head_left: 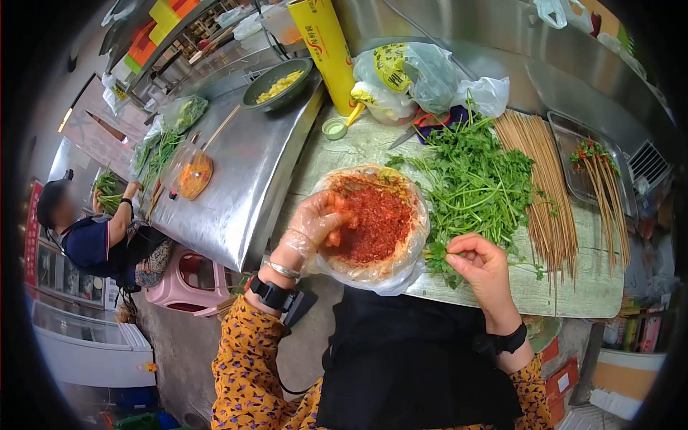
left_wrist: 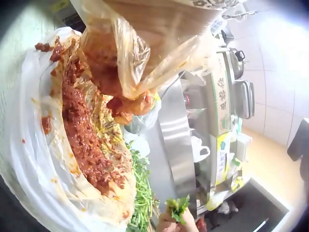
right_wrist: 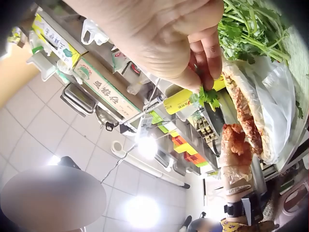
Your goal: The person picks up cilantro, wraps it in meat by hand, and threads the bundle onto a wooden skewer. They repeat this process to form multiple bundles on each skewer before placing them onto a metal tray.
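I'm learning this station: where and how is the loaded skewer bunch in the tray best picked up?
Probably by the bare sticks, from the wearer's side: they reach past the near edge of the tray, while the red-green tips lie inside.

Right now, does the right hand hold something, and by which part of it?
The right hand pinches a green sprig just below its protruding leaves; the exact spot is hidden.

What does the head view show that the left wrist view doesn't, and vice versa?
Head only: the pan of yellow food, the pink stool and the metal tray. Left wrist only: the long printed box and the pale tiled surface. Both: the left hand in clear plastic, the right hand pinching a green sprig, the red paste and the leafy greens.
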Available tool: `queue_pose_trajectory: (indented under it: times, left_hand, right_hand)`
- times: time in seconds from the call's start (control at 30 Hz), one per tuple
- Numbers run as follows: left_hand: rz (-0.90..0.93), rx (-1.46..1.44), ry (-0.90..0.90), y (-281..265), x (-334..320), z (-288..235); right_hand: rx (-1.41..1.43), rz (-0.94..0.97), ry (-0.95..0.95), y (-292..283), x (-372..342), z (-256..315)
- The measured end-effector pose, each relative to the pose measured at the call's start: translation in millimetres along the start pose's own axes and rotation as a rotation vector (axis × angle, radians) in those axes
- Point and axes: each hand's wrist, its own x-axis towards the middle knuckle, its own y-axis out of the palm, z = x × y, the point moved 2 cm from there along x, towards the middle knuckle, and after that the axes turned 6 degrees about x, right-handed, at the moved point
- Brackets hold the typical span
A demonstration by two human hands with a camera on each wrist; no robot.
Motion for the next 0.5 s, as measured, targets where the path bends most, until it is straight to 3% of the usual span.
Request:
queue_pose_trajectory:
  times: [0.23, 0.33, 0.4, 0.43, 0.5]
  left_hand:
    - [-0.062, -0.428, 0.074, 13, -6, 11]
    - [-0.117, -0.303, 0.211, 13, 6, 23]
    - [-0.240, 0.055, 0.504, 11, 4, 16]
    - [-0.237, 0.049, 0.504, 15, 0, 12]
    - [-0.208, -0.316, 0.112, 25, -8, 8]
  right_hand:
    - [0.020, -0.007, 0.076, 3, -1, -7]
    - [-0.083, -0.010, 0.032, 5, 3, -5]
    - [-0.181, 0.002, -0.046, 9, 9, 3]
    - [-0.272, 0.016, -0.121, 12, 12, 7]
    - [-0.308, 0.085, -0.138, 21, 18, 20]
